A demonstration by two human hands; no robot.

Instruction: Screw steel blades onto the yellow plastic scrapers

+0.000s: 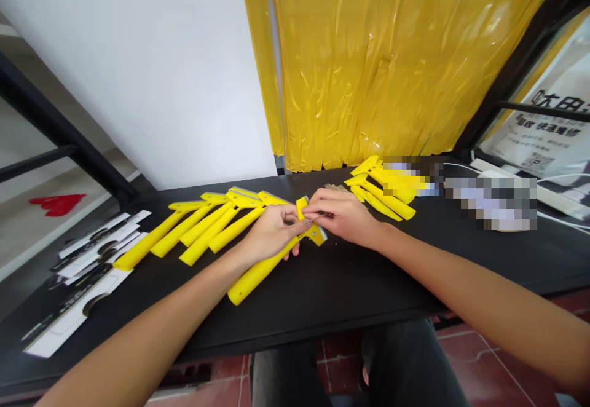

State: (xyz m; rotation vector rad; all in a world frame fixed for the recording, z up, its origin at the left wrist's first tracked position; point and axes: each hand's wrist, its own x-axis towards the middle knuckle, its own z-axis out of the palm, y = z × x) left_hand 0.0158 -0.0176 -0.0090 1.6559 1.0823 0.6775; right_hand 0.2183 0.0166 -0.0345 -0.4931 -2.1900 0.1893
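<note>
My left hand (pixel 271 235) is closed around the neck of a yellow scraper (pixel 260 275), whose handle slants down toward the table's front edge. A silvery edge shows at the scraper's head. My right hand (pixel 341 213) is pinched at that head, and a thin dark sliver shows at its fingertips, too small to name. Part of the head is hidden behind the fingers. Beside my left hand lies a row of several yellow scrapers (pixel 198 229), handles toward me. Behind my right hand a small brownish stack (pixel 335 187) is mostly covered.
More yellow scrapers (pixel 385 201) lie in a pile at the right, partly pixelated. White and black cardboard sleeves (pixel 76 308) are at the left of the black table (pixel 359 290). White cables (pixel 562 216) run at the far right. A yellow plastic curtain (pixel 369 69) hangs behind.
</note>
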